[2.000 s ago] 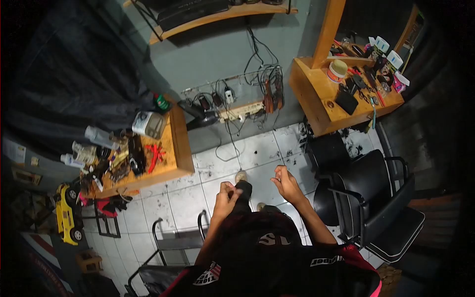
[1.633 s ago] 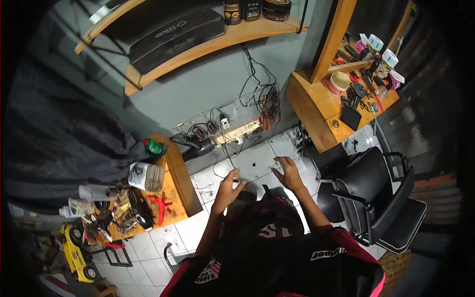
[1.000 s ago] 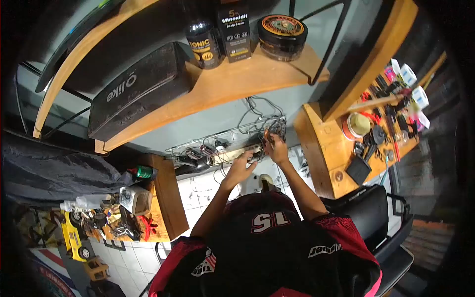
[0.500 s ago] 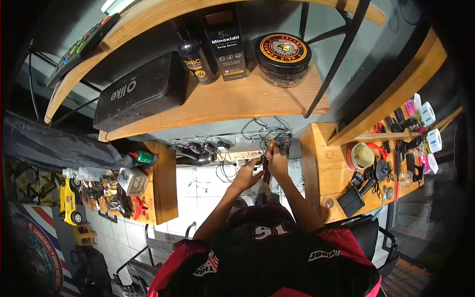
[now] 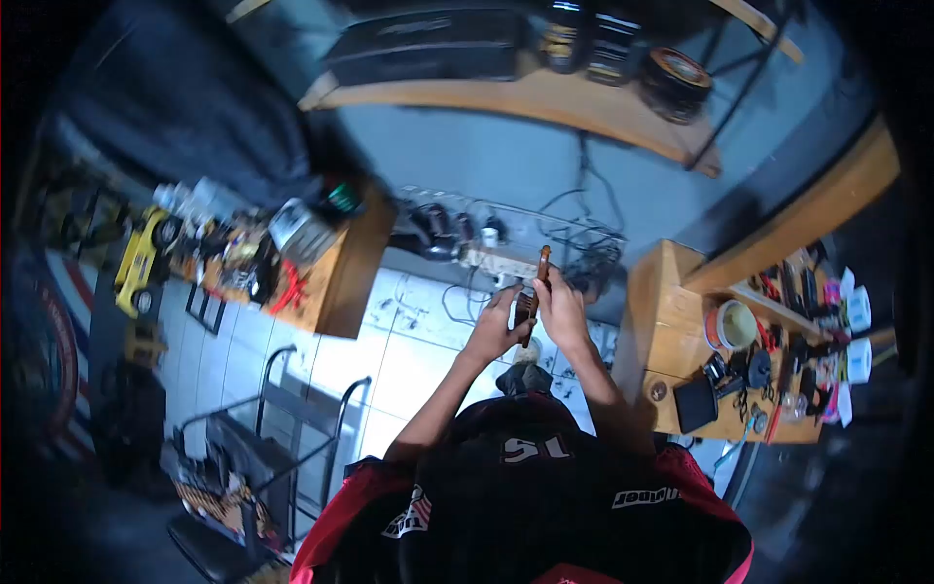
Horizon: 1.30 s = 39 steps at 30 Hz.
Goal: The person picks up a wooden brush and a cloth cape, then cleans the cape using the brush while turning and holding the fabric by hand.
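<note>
Both my hands are held out in front of my chest, above the tiled floor. Between them is a long, brown, wooden-looking tool with a slim handle pointing away from me. My left hand is closed around its wider lower part, which has light marks on it. My right hand grips it along the right side, near the handle. Motion blur and my fingers hide its exact kind. Tangled black cables hang by the wall just beyond my hands.
On the right, a wooden counter carries a white tub, a black brush and several tools. To the left stand another cluttered wooden counter and a metal-framed chair. Overhead is a shelf with bottles and a case.
The view has swung, so the shelf sits higher and more of the chair shows. Both hands still hold the brown tool, with its handle now more exposed.
</note>
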### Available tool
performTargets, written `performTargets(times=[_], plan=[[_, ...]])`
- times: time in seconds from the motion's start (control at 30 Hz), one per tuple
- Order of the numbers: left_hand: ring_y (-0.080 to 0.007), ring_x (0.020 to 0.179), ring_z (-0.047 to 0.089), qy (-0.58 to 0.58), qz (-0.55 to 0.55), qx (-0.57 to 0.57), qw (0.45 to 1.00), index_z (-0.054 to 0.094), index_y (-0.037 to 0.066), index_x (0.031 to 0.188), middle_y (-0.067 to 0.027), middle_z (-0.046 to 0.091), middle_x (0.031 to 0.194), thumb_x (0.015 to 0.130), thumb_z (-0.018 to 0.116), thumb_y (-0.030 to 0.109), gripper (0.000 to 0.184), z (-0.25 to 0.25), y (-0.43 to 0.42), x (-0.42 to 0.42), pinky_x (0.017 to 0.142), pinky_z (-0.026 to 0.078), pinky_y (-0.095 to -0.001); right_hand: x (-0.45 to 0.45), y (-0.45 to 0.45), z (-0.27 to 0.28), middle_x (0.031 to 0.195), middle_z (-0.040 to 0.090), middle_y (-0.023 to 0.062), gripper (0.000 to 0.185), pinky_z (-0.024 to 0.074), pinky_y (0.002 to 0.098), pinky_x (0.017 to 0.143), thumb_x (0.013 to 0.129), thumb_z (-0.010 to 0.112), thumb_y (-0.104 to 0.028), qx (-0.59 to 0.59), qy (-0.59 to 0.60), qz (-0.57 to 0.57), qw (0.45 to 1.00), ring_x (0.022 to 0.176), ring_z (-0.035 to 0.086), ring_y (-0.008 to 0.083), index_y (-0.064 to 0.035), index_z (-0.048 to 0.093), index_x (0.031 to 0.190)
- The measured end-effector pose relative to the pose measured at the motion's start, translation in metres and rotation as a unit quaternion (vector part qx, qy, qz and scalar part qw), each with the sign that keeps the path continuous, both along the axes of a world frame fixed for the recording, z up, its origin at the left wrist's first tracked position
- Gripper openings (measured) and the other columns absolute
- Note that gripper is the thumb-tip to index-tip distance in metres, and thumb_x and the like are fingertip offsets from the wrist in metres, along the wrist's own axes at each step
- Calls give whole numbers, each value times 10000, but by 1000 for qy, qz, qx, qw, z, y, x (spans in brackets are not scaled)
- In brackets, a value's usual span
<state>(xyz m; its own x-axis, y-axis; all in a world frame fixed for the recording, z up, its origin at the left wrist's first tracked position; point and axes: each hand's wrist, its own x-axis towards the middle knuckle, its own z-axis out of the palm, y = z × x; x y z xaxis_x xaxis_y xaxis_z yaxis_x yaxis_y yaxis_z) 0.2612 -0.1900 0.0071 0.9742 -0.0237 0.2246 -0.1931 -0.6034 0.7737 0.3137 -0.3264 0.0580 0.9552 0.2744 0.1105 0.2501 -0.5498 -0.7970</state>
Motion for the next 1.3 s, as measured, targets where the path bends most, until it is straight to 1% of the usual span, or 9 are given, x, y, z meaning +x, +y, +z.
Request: performTargets(times=[0.23, 0.6, 0.87, 0.97, 1.03, 1.1, 1.17, 1.23, 1.3], plan=[[-345, 826, 586, -19, 259, -97, 961, 479, -20, 1133, -208, 582, 969, 765, 673, 170, 458, 36, 63, -172, 746, 463, -373, -121, 109, 42, 798, 572, 224, 192, 431, 436, 665, 874, 503, -158, 17, -33, 295, 955, 781, 550, 408, 3, 502, 977], [-328, 924, 591, -44, 716, -83, 691, 525, -2, 1079, -186, 595, 1002, 742, 689, 176, 416, 55, 10, -498, 795, 457, -371, -413, 196, 53, 845, 597, 168, 203, 445, 390, 688, 858, 516, -83, 77, 2, 768, 636, 803, 565, 342, 22, 496, 1030], [-325, 917, 584, -35, 814, -92, 572, 538, -7, 1081, -177, 596, 993, 713, 711, 205, 459, 46, -38, -583, 788, 452, -368, -514, 200, 41, 759, 573, 221, 293, 440, 424, 641, 858, 533, -171, 69, 34, 875, 478, 718, 559, 379, 29, 494, 1068], [-318, 861, 555, -15, 809, -75, 583, 576, 0, 998, -145, 569, 915, 692, 714, 163, 374, 39, -35, -609, 754, 448, -365, -531, 214, 62, 824, 603, 178, 252, 467, 343, 657, 834, 515, -115, 6, 145, 917, 373, 720, 604, 280, 23, 547, 1043], [-305, 846, 534, -31, 818, -82, 568, 591, 13, 964, -123, 543, 894, 661, 727, 116, 347, 37, -26, -621, 757, 439, -366, -537, 228, 55, 850, 616, 143, 278, 469, 296, 685, 796, 490, -50, -8, 150, 925, 348, 738, 608, 222, 25, 569, 1052], [-295, 885, 519, -6, 819, -50, 571, 598, 34, 966, -108, 535, 929, 616, 742, 82, 381, 16, -17, -640, 781, 429, -363, -545, 246, 30, 966, 611, 138, 371, 468, 278, 729, 730, 419, 84, 11, 284, 904, 320, 859, 588, 194, 25, 590, 1054], [-292, 914, 515, 2, 828, -34, 560, 611, 65, 946, -96, 532, 956, 571, 758, 75, 403, 19, 4, -655, 795, 423, -368, -555, 268, -8, 963, 606, 105, 313, 481, 272, 737, 780, 420, 74, -30, 361, 874, 323, 880, 571, 172, 13, 614, 1018], [-291, 948, 517, 10, 829, 3, 559, 612, 63, 935, -97, 538, 992, 590, 761, 116, 379, 18, 33, -676, 821, 409, -387, -570, 287, -14, 959, 593, 72, 206, 497, 259, 747, 856, 466, -15, -166, 481, 769, 386, 885, 561, 143, -8, 624, 989], [-287, 988, 516, 24, 824, 21, 566, 611, 61, 920, -87, 545, 1033, 629, 750, 163, 338, 12, 67, -704, 852, 390, -403, -593, 315, -17, 972, 571, 66, 265, 515, 283, 745, 917, 493, -239, -229, 519, 726, 390, 907, 551, 139, -37, 541, 1081]])
